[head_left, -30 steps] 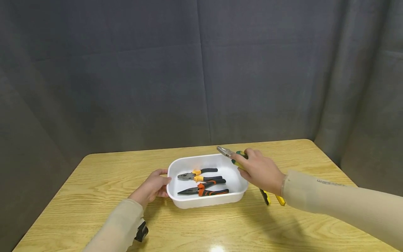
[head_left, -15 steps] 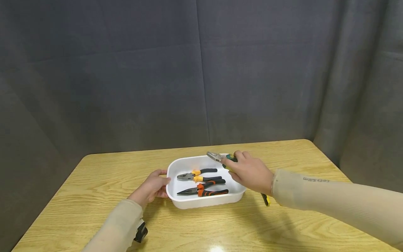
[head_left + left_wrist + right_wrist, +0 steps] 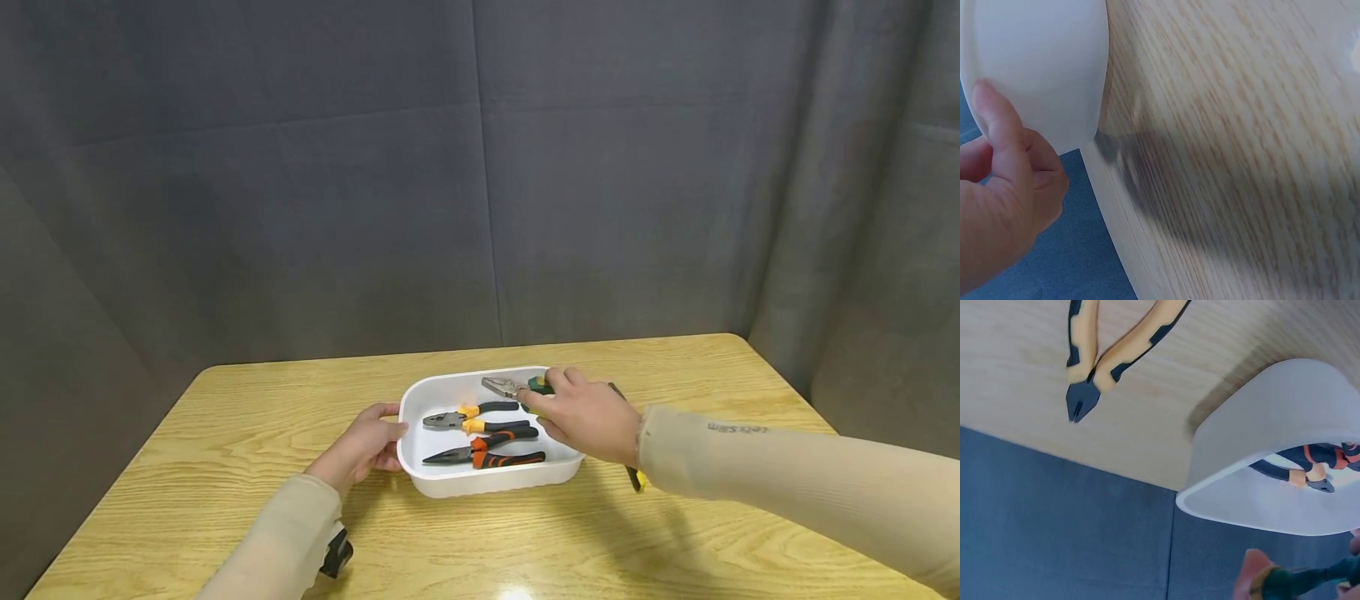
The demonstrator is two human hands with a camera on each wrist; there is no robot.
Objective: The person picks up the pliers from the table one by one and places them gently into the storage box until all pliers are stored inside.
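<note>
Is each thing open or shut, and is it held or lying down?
White bin: open on top, gripped at one end by the left hand
Green pliers: held over the bin by the right hand, handles mostly hidden
Yellow pliers: lying in the bin, handles spread
Orange pliers: lying in the bin, handles spread
Yellow cutters: lying on the table, handles spread

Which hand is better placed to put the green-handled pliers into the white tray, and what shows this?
Probably the right hand: it grips the green-handled pliers, which appear over the white tray in the head view. The left hand is busy holding the tray's left end.
</note>
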